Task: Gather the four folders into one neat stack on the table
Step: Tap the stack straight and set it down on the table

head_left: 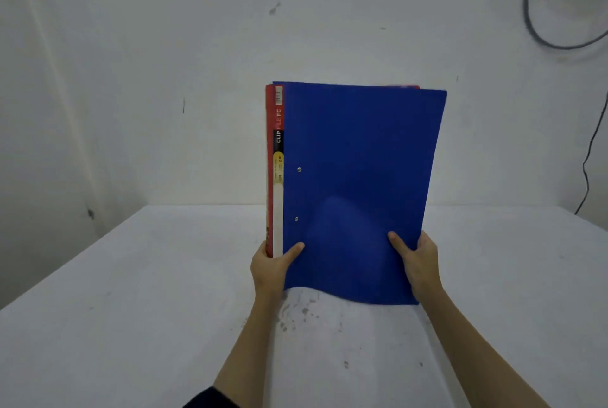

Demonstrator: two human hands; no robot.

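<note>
I hold a bundle of folders upright above the table [131,309]. A blue folder [358,177] faces me, with two metal rivets near its spine. Behind it a red folder [269,160] shows along the left edge, with a "CLIP FILE" label strip, and as a thin line at the top. How many more folders lie behind is hidden. My left hand [273,267] grips the lower left corner, thumb on the blue cover. At the lower right edge my right hand [418,262] does the same. The blue cover's bottom edge bows outward.
The white table has dark scuff marks near its middle front. A white wall stands close behind the table. Grey cables [539,25] hang on the wall at the upper right, and a thin black cord [589,160] drops beside the table's right rear corner.
</note>
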